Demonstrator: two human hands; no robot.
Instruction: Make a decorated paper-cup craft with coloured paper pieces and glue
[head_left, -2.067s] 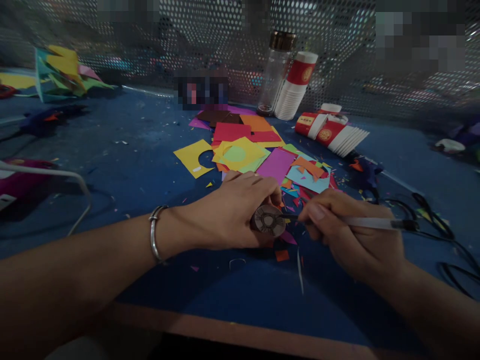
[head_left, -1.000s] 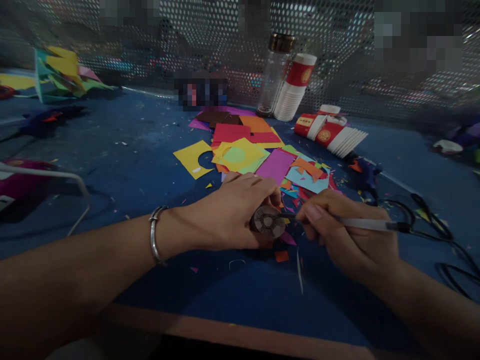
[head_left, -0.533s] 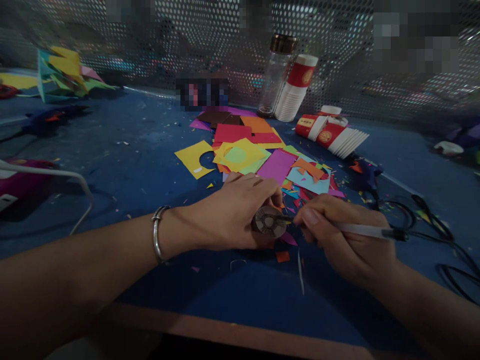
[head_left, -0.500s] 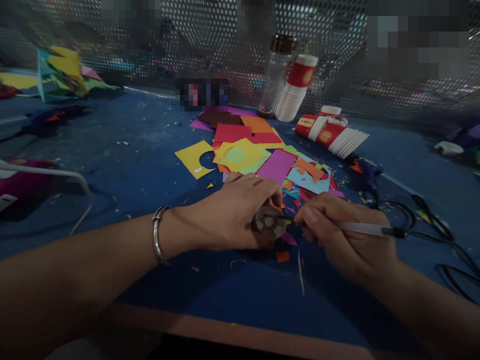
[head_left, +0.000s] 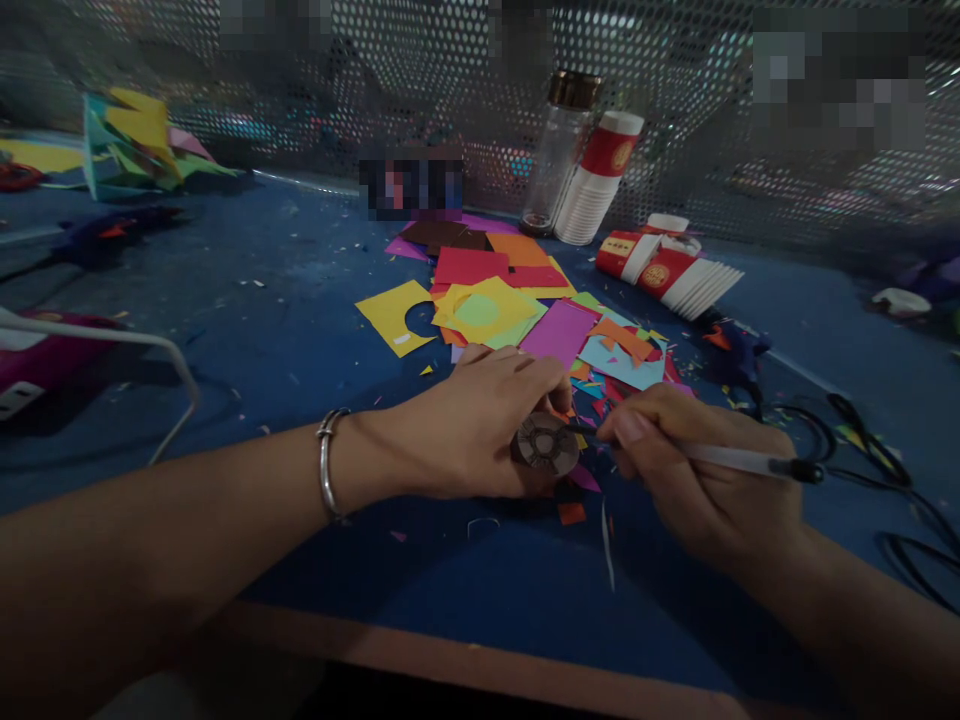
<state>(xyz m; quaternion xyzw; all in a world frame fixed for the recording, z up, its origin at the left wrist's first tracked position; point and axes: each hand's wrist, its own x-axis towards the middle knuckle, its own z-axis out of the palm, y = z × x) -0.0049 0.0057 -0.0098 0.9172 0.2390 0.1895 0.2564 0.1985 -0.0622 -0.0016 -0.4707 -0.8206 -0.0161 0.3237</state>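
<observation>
Lots drawn on the round brown disc [head_left: 546,446], with some gaps bare; grips it in the curled left hand [head_left: 480,428], pinches a pen [head_left: 735,458] in the right hand [head_left: 705,490].

Around my left wrist [head_left: 356,462] I wear a silver-coloured bangle [head_left: 325,472], slim and rounded, with a smooth metal surface that catches pale highlights. Toward its upper side a small collar [head_left: 325,431] wraps the band, and there the metal seems to divide into two thin strands, too small to make out fully. My left hand [head_left: 480,425] and left forearm [head_left: 217,520] are bare, as are my right hand [head_left: 705,470] and right forearm [head_left: 877,600].
</observation>
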